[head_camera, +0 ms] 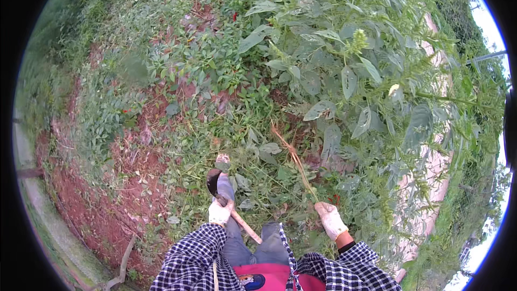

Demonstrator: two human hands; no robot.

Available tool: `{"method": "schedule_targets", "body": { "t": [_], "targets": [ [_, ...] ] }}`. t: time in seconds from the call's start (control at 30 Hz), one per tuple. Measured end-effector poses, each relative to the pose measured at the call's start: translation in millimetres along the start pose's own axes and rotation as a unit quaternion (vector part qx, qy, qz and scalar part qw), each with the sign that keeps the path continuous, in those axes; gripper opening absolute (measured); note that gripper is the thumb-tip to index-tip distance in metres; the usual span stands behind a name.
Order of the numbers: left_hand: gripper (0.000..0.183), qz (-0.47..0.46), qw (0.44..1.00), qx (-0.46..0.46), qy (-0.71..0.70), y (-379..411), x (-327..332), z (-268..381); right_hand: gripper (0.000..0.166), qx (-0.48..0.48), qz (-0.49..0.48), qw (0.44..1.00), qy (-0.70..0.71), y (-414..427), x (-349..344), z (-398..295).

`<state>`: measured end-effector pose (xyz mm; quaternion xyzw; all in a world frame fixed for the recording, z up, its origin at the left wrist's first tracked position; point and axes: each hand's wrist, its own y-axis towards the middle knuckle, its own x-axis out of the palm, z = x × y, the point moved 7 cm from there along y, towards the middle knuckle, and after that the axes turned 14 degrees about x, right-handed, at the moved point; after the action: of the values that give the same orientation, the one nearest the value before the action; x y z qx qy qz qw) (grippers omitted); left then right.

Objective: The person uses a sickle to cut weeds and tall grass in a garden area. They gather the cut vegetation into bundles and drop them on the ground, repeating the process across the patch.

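My left hand (220, 212), in a white work glove, grips a sickle near the join of blade and shaft. Its dark curved blade (213, 181) points away from me, and the wooden handle (247, 226) slants back across my legs. To the right, my gloved right hand (331, 220) is closed around the near end of a thin pulled-up weed stalk (297, 161). The stalk's brown, root-like far end reaches over the cut greenery. Below both hands lies a layer of weeds (258, 173), partly hiding my feet.
Tall leafy weeds (323, 48) crowd the right side. Pepper plants (210, 62) with a few red fruits grow ahead. Reddish bare soil (125, 178) shows at left, with a bent branch (123, 260) near the edge. A pale strip of ground (426, 186) runs beyond the weeds.
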<state>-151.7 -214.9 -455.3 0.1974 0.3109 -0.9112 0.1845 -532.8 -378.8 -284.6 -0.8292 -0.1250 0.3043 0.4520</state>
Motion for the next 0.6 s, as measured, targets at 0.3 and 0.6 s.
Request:
{"method": "schedule_targets", "body": {
  "t": [0.3,0.6],
  "targets": [
    [0.02,-0.191,0.801,-0.067,-0.564,-118.1,43.8,210.0,0.031,-0.069,-0.113,0.976,0.174,-173.6,-49.0,-66.4],
    [0.03,-0.234,0.75,0.055,-0.616,-218.6,36.4,341.9,0.035,-0.176,-0.27,0.928,0.185,-172.4,-15.4,-18.0]
  ]
}}
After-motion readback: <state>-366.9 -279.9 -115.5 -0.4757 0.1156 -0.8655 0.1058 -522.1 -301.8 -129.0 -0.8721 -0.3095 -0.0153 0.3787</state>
